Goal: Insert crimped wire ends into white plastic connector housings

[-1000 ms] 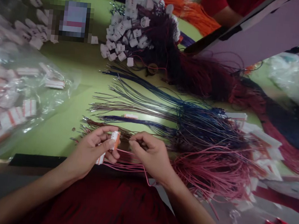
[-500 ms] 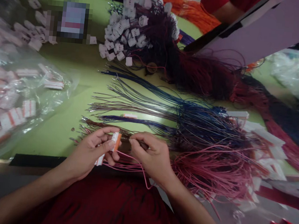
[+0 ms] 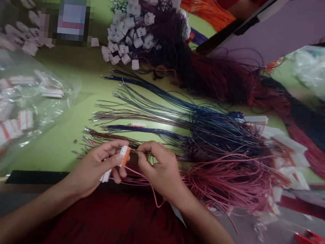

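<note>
My left hand (image 3: 102,164) pinches a white and orange connector housing (image 3: 124,156) between thumb and fingers. A second white connector piece (image 3: 105,175) sits lower in the same palm. From the held housing a pink wire (image 3: 139,172) runs right, under my right hand (image 3: 158,167). The right thumb and forefinger pinch a thin dark wire (image 3: 133,150), its end at the housing's orange side; whether it is inside cannot be made out. Beyond the hands, sorted rows of brown, grey and blue wires (image 3: 152,107) lie with bare terminals to the left. A loose connector (image 3: 138,125) rests among them.
A clear plastic bag (image 3: 51,107) of connectors lies at left. White plugs (image 3: 122,30) on dark wires are heaped at the back. Pink wires (image 3: 231,182) with connectors spread to the right. A purple panel (image 3: 262,39) stands at back right; a person's arm (image 3: 236,8) shows behind it.
My right hand has moved slightly left toward the housing, and the dark wire between its fingertips now meets the housing's orange side. The whole view has shifted a little.
</note>
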Motion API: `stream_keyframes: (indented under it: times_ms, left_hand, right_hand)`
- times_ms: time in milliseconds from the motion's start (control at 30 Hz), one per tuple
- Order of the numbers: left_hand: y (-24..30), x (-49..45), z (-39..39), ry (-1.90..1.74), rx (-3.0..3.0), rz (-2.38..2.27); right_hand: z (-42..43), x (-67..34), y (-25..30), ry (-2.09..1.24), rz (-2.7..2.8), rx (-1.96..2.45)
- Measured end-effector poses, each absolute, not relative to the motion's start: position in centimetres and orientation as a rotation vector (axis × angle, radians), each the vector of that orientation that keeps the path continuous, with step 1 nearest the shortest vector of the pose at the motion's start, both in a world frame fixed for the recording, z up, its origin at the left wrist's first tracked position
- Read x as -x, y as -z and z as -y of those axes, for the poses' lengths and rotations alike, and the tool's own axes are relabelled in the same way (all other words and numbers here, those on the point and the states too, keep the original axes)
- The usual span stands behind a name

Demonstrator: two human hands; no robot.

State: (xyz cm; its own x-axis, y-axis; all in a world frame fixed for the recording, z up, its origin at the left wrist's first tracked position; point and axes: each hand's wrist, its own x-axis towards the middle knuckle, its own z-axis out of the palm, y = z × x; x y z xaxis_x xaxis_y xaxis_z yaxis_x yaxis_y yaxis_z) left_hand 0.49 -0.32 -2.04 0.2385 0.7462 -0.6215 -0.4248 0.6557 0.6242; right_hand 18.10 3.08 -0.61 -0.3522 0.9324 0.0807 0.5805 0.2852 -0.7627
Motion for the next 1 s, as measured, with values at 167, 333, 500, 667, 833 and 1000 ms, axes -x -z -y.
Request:
stream_keyframes:
  times_ms: [167,333,500,667,833,1000]
  left_hand:
    - [2.4,-0.4,0.5,-0.815,-0.381,-1.049]
    - [2.5,-0.4,0.5,-0.773,-0.404,-1.043]
    - [2.6,-0.6,0.5,-0.79,-0.435,-1.047]
    - [2.7,-0.8,0.7,-0.776,-0.472,-1.047]
    - [2.5,-0.8,1.0,-0.79,-0.49,-1.052]
    - [2.4,-0.6,1.0,-0.748,-0.569,-1.088]
  right_hand:
    - [-3.0,-17.9,0.7,-0.83,2.061,1.344]
    - [-2.7,-17.5,0.9,-0.881,2.063,1.313]
    - [-2.6,-17.3,1.2,-0.878,2.064,1.323]
    - [-2.3,-17.4,1.4,-0.846,2.092,1.333]
    - [-1.9,-17.6,1.5,-0.826,2.096,1.326]
    - [-1.8,-17.6,1.6,-0.792,2.129,1.337]
